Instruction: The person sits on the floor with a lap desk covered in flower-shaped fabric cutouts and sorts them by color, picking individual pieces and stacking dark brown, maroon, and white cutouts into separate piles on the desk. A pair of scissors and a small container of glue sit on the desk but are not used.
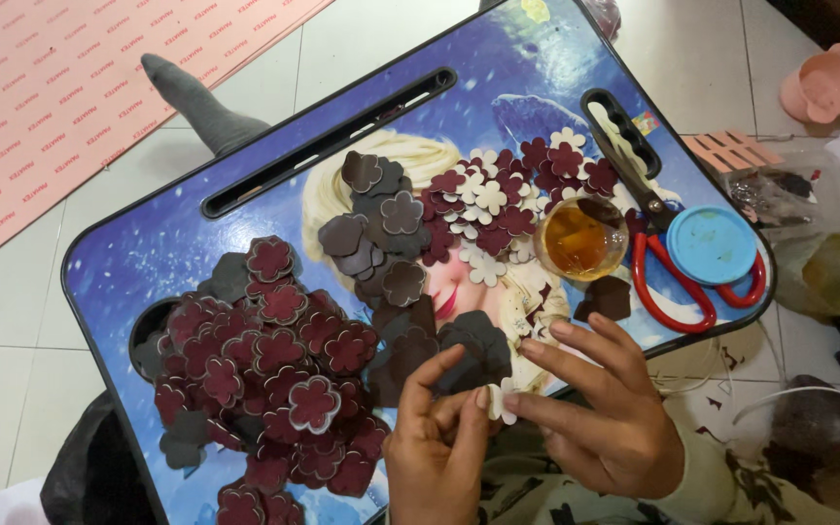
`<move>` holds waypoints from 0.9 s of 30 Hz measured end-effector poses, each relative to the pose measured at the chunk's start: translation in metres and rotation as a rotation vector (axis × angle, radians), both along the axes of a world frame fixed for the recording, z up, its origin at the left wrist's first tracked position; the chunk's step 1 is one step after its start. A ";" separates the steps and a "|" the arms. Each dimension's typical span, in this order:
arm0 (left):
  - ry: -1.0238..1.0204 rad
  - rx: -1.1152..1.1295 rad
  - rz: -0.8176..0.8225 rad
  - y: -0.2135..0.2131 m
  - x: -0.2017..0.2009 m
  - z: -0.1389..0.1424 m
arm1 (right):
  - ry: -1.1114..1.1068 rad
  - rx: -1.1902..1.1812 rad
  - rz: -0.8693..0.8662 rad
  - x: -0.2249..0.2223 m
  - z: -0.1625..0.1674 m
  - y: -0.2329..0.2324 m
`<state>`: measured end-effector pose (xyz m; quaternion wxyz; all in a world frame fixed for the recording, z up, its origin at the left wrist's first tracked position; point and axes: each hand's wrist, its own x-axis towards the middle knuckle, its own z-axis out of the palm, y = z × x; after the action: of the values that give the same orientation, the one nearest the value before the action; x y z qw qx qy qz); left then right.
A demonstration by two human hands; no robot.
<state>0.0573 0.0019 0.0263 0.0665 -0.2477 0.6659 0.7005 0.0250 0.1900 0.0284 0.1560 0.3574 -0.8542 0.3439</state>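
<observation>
From the head camera, the nearest thing to me is my left hand (437,452), low in the frame, with its fingers curled and the thumb and forefinger pressed together on a small white flower cutout (501,400). My right hand (600,413) meets it from the other side: its forefinger and thumb close on the same cutout while the other fingers fan out loosely above. So the piece sits exactly between the two sets of fingertips, touching both, with neither hand clearly nearer. It is roughly round with scalloped petals, so I see no real long axis; it looks thin, flat and pale, held partly edge-on, and much of it is hidden by the fingertips.

Just beyond my left fingers lies a heap of maroon flower cutouts (279,374) on the blue printed lap tray (148,253). Beyond my right fingers are dark brown cutouts (381,233), then a cluster of white and maroon flowers (498,194). Farther right of the fingers stand a small glass cup of amber liquid (578,238), red-handled scissors (678,262) and a round blue lid (711,244).
</observation>
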 end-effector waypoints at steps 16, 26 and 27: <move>-0.025 0.316 -0.002 -0.003 0.016 -0.029 | -0.237 -0.243 0.115 -0.003 -0.014 0.005; 0.202 -0.560 -0.016 -0.019 0.027 -0.017 | -0.351 -0.323 0.091 0.006 -0.029 0.006; 0.372 -0.764 0.023 -0.020 0.027 -0.016 | -0.377 -0.331 0.080 0.004 -0.028 0.008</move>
<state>0.0839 -0.0180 0.0107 -0.1590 -0.1313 0.8755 0.4369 0.0295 0.1977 0.0003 0.0368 0.2902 -0.7854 0.5455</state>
